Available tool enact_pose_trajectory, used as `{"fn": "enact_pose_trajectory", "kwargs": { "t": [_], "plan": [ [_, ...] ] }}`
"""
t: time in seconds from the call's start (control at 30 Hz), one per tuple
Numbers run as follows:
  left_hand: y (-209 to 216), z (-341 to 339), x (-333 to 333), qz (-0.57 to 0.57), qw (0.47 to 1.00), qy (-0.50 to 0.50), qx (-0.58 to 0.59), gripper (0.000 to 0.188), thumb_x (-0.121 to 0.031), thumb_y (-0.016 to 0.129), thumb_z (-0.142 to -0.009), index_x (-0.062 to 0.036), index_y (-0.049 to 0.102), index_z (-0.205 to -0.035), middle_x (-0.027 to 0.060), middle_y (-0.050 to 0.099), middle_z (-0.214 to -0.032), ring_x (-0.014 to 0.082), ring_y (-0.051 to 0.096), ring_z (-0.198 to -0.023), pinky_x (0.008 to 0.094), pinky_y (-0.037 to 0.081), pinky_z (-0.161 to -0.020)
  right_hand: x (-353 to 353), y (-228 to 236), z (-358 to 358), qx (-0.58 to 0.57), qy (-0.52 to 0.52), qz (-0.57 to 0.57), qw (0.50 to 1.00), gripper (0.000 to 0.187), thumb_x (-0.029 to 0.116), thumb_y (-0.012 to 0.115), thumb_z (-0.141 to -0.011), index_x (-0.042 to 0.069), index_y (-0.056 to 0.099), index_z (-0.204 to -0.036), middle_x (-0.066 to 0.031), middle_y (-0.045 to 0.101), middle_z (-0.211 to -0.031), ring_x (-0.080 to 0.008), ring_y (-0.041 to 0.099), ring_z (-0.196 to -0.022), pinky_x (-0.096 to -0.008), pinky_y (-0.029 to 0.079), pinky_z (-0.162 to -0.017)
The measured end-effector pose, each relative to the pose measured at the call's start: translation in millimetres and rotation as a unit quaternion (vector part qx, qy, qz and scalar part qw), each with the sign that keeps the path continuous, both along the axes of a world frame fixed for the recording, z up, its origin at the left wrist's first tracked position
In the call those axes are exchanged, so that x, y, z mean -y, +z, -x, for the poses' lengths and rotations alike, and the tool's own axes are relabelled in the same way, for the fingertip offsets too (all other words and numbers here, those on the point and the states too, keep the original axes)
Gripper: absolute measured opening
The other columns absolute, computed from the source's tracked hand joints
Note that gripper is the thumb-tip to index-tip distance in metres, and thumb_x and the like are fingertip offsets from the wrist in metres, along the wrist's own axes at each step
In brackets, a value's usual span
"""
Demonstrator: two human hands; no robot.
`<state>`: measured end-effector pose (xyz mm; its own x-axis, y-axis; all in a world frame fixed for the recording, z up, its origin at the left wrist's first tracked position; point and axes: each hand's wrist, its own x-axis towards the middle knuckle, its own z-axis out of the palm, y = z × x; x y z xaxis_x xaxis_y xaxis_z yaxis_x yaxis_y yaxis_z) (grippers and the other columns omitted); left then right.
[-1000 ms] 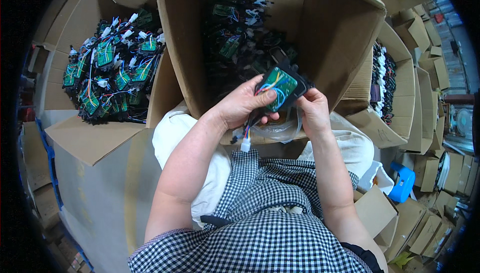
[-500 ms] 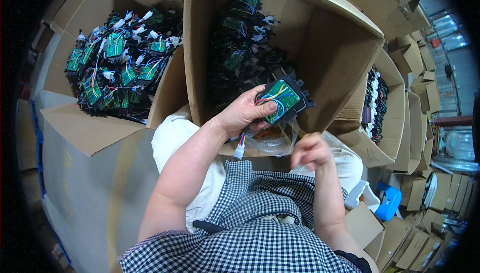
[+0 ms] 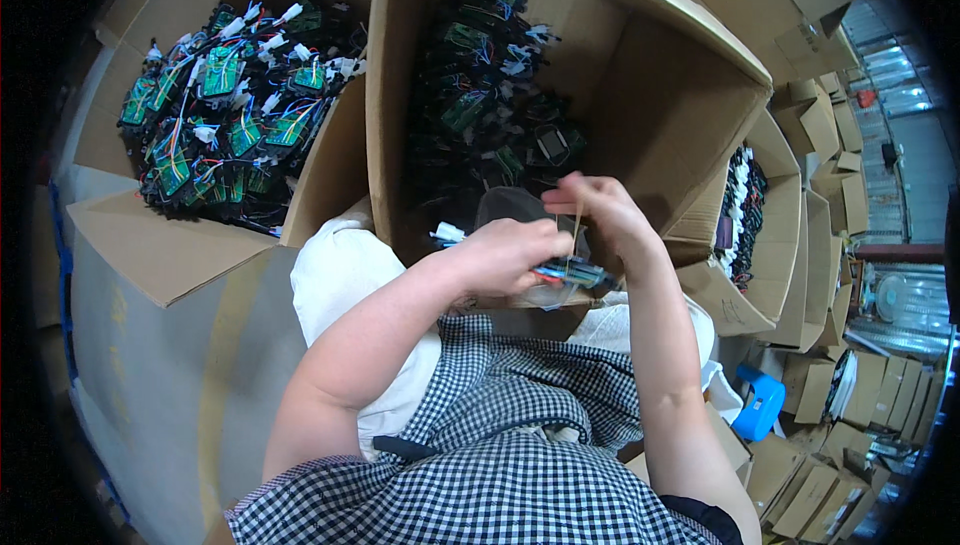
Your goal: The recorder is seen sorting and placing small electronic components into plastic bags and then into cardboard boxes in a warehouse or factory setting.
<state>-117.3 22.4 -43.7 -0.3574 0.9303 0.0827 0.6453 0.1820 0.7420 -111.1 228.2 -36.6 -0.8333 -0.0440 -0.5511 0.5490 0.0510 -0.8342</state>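
My left hand (image 3: 512,253) is closed around a circuit board unit (image 3: 585,273) with a black housing and coloured wires, tilted edge-on over the near side of the middle carton. A white connector (image 3: 449,232) sticks out beyond that hand. Higher up and to the right, my right hand (image 3: 610,207) pinches a thin tan rubber band (image 3: 577,232), pulled taut between its fingers and the unit. How far the band goes round the unit is hidden. A dark rounded piece (image 3: 512,205) shows just behind my left hand.
The middle carton (image 3: 680,95) holds a stack of black units (image 3: 470,110) along its left side. A carton to the left is heaped with wired green boards (image 3: 220,73). At right stand another filled carton (image 3: 745,303) and a blue plastic stool-like object (image 3: 760,403).
My left hand has turned the unit from face-up to edge-on and brought it lower. My right hand has risen beside it, and a stretched rubber band now shows in its fingers.
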Motion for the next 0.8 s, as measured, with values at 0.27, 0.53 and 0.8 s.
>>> {"fn": "enact_pose_trajectory", "kwargs": {
  "t": [0.27,0.53,0.8],
  "plan": [
    [30.7,23.5,16.1,-0.24,0.737,0.221,0.592,0.043,-0.031,0.072,-0.081,-0.0047,0.05,-0.108,0.0048,0.059,-0.086,0.0075,0.054,-0.075,0.0205,0.046,-0.064,5.7,36.2,-38.6,-0.411,-0.027,-0.05,0.91,0.072,0.044,0.07,-0.077,0.0,0.048,-0.129,-0.0175,0.049,-0.134,-0.0262,0.045,-0.126,-0.0417,0.031,-0.106],
    [34.8,31.3,25.4,-0.069,0.851,0.208,0.477,0.037,-0.024,0.072,-0.079,-0.0033,0.053,-0.104,0.0072,0.059,-0.085,0.0104,0.056,-0.069,0.0238,0.046,-0.055,-40.3,28.5,-34.5,-0.252,-0.077,0.088,0.961,0.032,0.014,0.062,-0.088,0.003,0.058,-0.117,-0.0149,0.066,-0.102,-0.022,0.066,-0.083,-0.0312,0.052,-0.074],
    [51.3,84.3,94.1,-0.728,0.494,0.174,0.442,0.097,-0.052,0.076,-0.066,0.0063,0.036,-0.133,0.0254,0.023,-0.146,0.0316,0.016,-0.139,0.052,0.009,-0.115,-55.7,-61.8,-36.3,-0.03,-0.263,0.069,0.962,0.029,0.012,0.054,-0.089,-0.001,0.051,-0.114,-0.0137,0.066,-0.096,-0.0181,0.063,-0.078,-0.0283,0.048,-0.067]
  ]
}}
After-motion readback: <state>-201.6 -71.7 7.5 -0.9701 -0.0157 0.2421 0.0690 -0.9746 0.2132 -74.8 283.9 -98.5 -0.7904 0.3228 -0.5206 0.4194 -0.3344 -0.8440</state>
